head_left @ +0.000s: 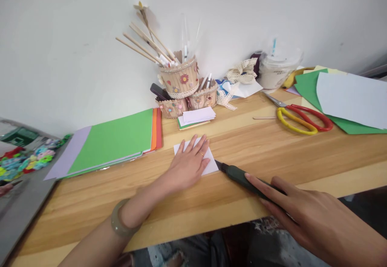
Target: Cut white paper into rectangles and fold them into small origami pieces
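Observation:
My left hand [189, 163] lies flat with its fingers spread on a small pale sheet of paper [212, 165], pressing it to the wooden table [145, 202]. A ring is on one finger and a bangle circles the wrist. My right hand [305, 206] is wrapped round a dark green cutter [240, 175], its forefinger stretched along the handle. The cutter's tip is at the right edge of the sheet. Behind my left hand sits a small stack of cut paper pieces [198, 116], white on top.
Coloured sheets [116, 140] lie at the left, with more paper [353, 98] at the right. Scissors [302, 118] rest at the right. Decorated holders [179, 79] with sticks, lace [242, 71] and a lidded cup [275, 71] stand along the wall.

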